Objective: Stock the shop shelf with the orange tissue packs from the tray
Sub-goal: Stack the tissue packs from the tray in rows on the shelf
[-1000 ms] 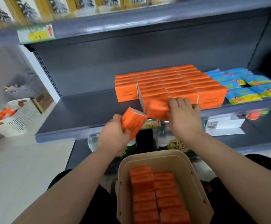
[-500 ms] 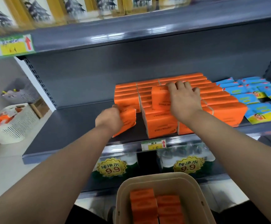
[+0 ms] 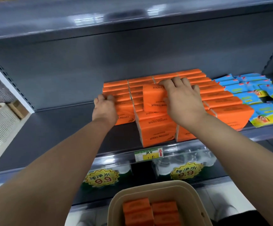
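Orange tissue packs [image 3: 220,101] line the shelf [image 3: 51,136], more in the tray [image 3: 116,201]. Right hand [image 3: 183,101] curls its fingers over a top pack [image 3: 153,98]; left hand [image 3: 104,110] grips an end pack [image 3: 124,115]. Probably light, soft, slippery: hold the sides.

Both bare arms stretch fwd. L hand [image 3: 105,108] curls round an orange pack [image 3: 125,115] at its left side. R hand [image 3: 183,101], palm down, grips a raised pack [image 3: 153,98].

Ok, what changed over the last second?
Left hand carried its orange tissue pack forward onto the grey metal shelf, at the left row's front; right hand lifted its orange pack atop the middle rows. Both still grip. Blue packets and beige tray unchanged.
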